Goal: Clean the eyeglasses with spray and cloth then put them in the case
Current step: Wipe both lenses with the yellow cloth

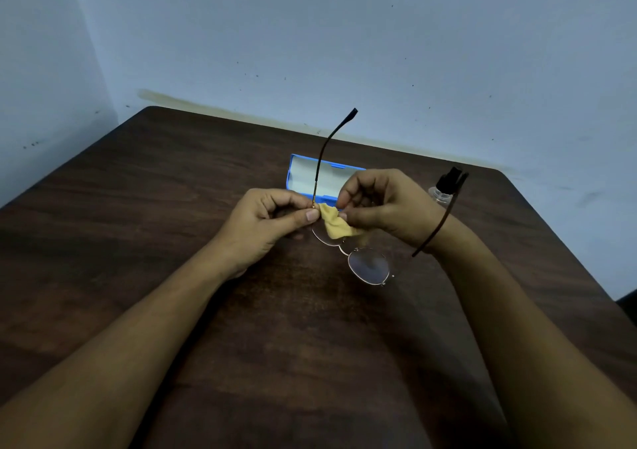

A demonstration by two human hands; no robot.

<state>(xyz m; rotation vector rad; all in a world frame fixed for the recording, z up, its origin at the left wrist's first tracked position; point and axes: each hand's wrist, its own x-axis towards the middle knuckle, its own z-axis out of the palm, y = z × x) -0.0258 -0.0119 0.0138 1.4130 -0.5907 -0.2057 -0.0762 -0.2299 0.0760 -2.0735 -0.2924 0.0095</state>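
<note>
Thin-rimmed eyeglasses point(369, 265) hang above the table with both temple arms unfolded, one arm pointing up and away. My left hand point(269, 223) pinches the frame at the hinge beside one lens. My right hand point(382, 205) presses a small yellow cloth point(336, 223) over that lens. The other lens is bare and lower, toward me. An open blue case point(303, 174) with a pale lining lies behind my hands, partly hidden by them. The clear spray bottle point(443, 186) with a black top stands behind my right wrist.
A dark wooden table point(172, 207) fills the view, pushed against a pale blue wall point(310, 35) at the back and left. The table's right edge runs diagonally at the far right.
</note>
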